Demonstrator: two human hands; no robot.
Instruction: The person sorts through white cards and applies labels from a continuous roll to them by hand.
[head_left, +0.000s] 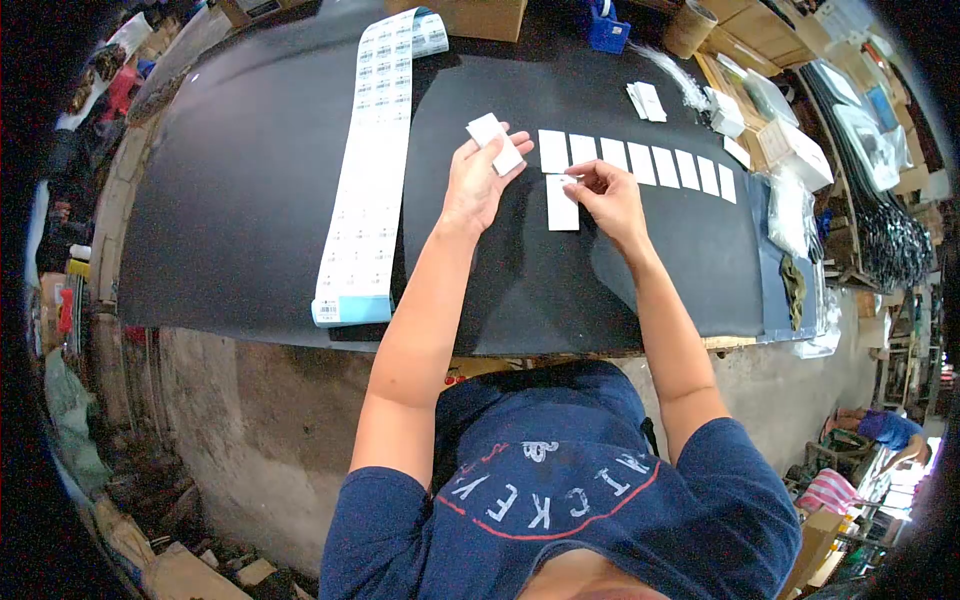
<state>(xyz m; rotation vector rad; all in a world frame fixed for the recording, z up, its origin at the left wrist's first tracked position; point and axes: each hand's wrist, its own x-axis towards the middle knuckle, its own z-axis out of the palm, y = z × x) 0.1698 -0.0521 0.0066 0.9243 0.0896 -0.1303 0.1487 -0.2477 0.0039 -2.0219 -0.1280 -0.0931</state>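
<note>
While left grip (474, 182) holds a card stack (497, 146), right grip (612, 204) pinches one card (562, 208) at its far end, near side of the card row (641, 165) on table (250, 200); best kept flat, squared.

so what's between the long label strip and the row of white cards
In the head view, the left hand holding some white cards, above the black tabletop.

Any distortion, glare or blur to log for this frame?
Head view: strong fisheye, black corners, the black tabletop bowed along its front edge; head view: lower-right background washed out; head view: label strip print too small to read, left hand and right hand clearly outlined.
</note>
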